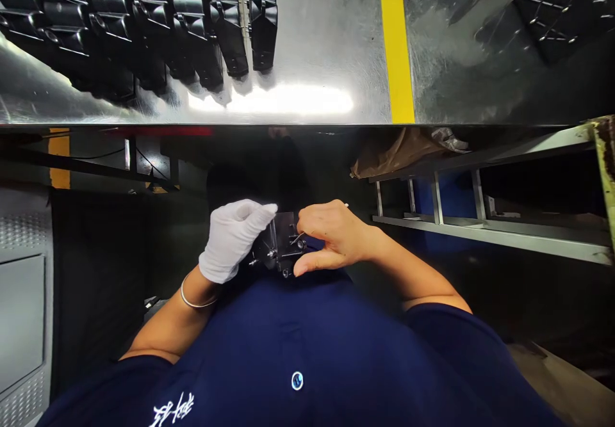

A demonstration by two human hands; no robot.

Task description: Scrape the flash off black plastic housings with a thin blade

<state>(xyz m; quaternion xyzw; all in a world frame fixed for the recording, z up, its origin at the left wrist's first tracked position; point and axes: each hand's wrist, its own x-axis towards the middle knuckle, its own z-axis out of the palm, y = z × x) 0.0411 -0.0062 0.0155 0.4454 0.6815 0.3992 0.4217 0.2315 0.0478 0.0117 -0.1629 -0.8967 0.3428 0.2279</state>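
Note:
Close to my chest I hold a dark moulded plastic part (284,232) between my two hands, below the table's edge. My left hand (234,238), in a white glove, is closed on the part's left side, thumb and forefinger pinched at its upper edge. Bare, my right hand (331,235) grips the right side with thumb below and curled fingers above. Small pegs and a round fitting stick out from the part's lower half. The dark background hides much of its outline. Black moulded parts (192,17) stand in tight rows on the metal table at the upper left.
The shiny metal table (327,43) spans the top, crossed by a yellow strip (398,49). Other black parts (552,4) lie at its upper right. A metal ladder-like frame (480,225) is at my right, with brown wrapping (394,152) beside it. A grey panel (22,318) stands left.

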